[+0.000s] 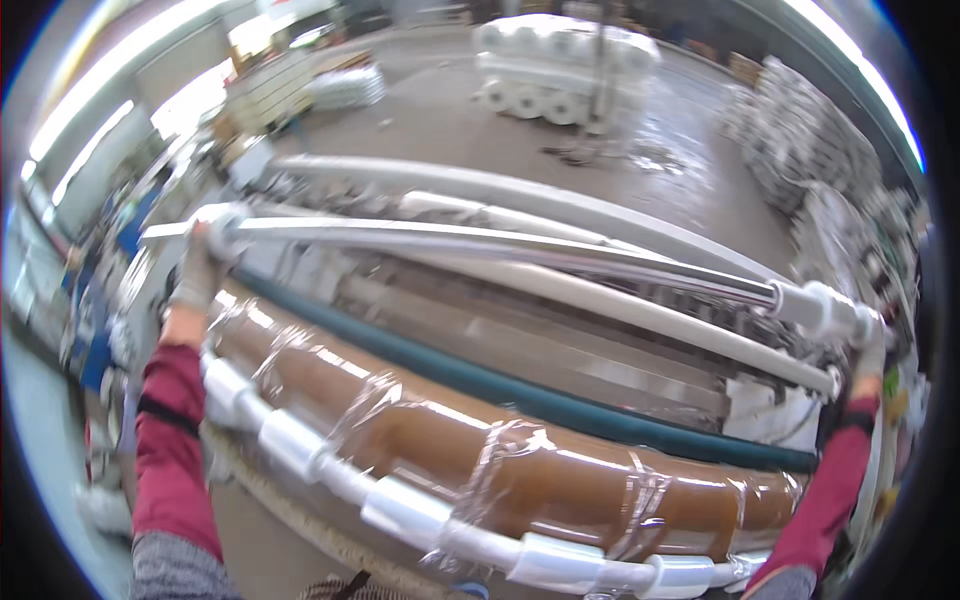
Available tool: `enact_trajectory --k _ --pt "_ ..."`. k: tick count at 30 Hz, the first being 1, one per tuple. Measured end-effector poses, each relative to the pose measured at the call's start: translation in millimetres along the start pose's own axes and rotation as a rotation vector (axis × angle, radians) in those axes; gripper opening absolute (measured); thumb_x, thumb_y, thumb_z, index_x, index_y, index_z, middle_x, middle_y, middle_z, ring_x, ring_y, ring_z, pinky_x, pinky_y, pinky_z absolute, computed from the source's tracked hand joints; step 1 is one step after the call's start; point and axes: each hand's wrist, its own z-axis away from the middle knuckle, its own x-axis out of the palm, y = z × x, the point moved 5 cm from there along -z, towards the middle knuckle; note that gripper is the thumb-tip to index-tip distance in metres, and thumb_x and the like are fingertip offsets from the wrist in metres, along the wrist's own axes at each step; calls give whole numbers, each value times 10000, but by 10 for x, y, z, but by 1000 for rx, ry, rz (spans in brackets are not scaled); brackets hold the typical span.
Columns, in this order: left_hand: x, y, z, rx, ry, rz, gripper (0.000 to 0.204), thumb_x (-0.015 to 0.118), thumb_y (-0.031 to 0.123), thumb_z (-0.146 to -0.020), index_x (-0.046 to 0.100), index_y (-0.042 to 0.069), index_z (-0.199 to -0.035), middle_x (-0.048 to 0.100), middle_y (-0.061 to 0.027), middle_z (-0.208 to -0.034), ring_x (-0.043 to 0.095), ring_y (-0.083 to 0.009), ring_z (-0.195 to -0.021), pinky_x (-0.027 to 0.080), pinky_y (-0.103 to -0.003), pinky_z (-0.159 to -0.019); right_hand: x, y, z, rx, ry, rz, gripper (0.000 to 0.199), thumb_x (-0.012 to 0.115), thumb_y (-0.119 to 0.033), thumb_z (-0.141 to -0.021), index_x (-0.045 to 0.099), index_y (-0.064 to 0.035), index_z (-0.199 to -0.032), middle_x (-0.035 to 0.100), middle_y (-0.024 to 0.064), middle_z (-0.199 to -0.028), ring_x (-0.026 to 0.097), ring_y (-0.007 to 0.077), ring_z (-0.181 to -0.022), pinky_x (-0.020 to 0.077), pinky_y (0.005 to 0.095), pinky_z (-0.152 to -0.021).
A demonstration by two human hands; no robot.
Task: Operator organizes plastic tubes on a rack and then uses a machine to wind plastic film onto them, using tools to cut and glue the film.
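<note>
A long shiny metal shaft (520, 252) spans the machine from left to right, raised above the rollers. My left hand (198, 272), in a pale glove, is closed around its left end beside a white collar (222, 228). At the far right my right hand (868, 352), also gloved, grips the other end next to a white sleeve (825, 308); its fingers are partly hidden. Below the shaft lies a dark green roller (500, 388). Nearer to me is a large brown roll (430, 445), crossed by bands of crumpled clear film.
Along the front runs a white bar with several short white sleeves (405, 508). Pale rollers (600, 300) and a white beam (480, 183) lie behind the shaft. On the floor beyond stand stacked white rolls (550, 75); wrapped bundles (800, 125) are piled at the right.
</note>
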Motion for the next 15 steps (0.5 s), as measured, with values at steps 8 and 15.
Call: enact_trajectory --k 8,15 --pt "633 312 100 -180 326 510 649 711 403 -772 445 40 -1239 556 -120 -1114 576 -248 -1031 545 -374 -841 4455 -696 1072 383 65 -701 519 703 -357 -795 501 -96 -1196 563 84 -1152 570 245 -1033 515 414 -853" --pt "392 431 355 -272 273 846 560 764 228 -713 486 82 -1176 549 -67 -1091 536 -204 -1014 491 -334 -817 7892 -1647 2132 47 104 -500 564 747 -315 -746 471 -153 -1210 533 66 -1150 545 262 -1057 507 460 -876"
